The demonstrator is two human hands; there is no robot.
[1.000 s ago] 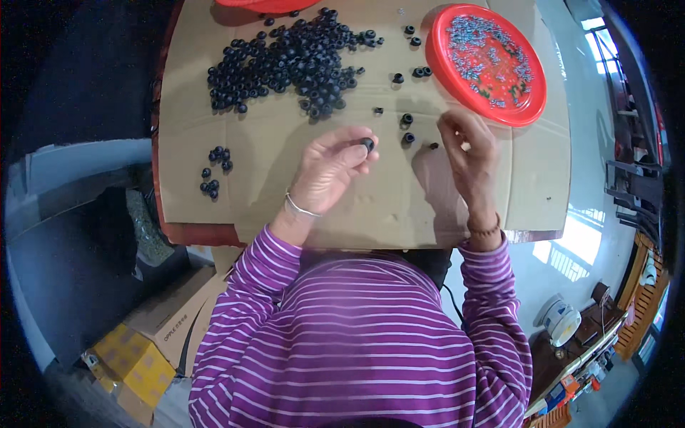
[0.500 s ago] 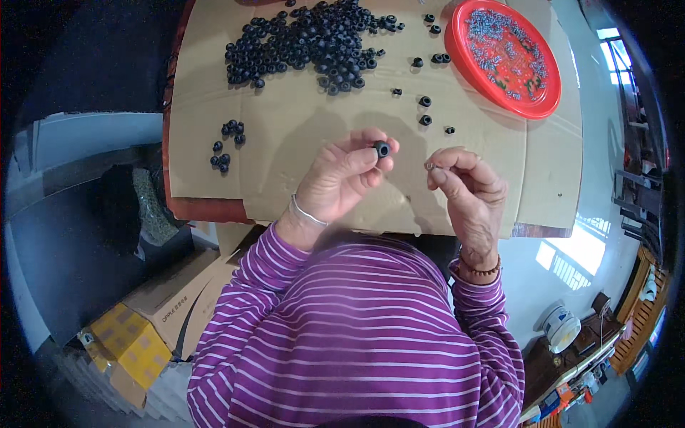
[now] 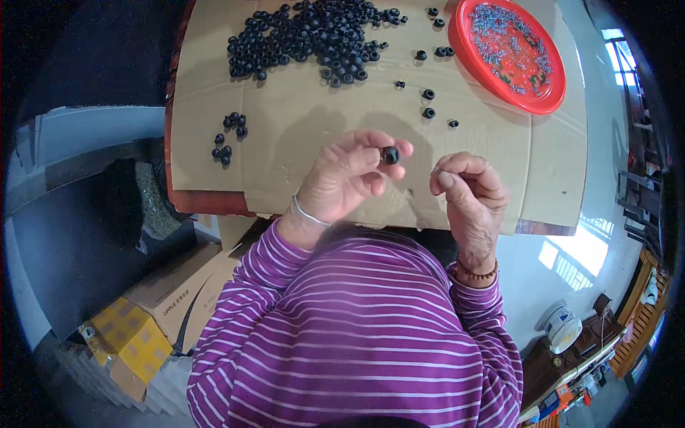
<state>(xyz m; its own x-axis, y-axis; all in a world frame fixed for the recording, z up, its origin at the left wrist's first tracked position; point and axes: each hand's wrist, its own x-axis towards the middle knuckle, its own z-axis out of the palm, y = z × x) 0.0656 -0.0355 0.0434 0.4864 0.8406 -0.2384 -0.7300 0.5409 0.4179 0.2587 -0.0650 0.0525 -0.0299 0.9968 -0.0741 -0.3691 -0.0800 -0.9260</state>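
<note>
My left hand pinches a small round black piece, like a rubber or plastic bead, between thumb and fingertips above the near half of the cardboard. To its right, my right hand is closed, thumb against the index finger; whatever sits in that pinch is hidden. The two hands are apart. Beyond them lies a big pile of similar black pieces. Several more black pieces are scattered ahead of my right hand. A small group of black pieces lies at the left.
A red round tray with many small metal parts sits at the far right. The table is covered with a cardboard sheet. Boxes stand on the floor to the left; a white bucket is at the lower right.
The black piece has turned in my left fingers, so its hole no longer faces the same way. The small metal part at my right fingertips is no longer visible.
</note>
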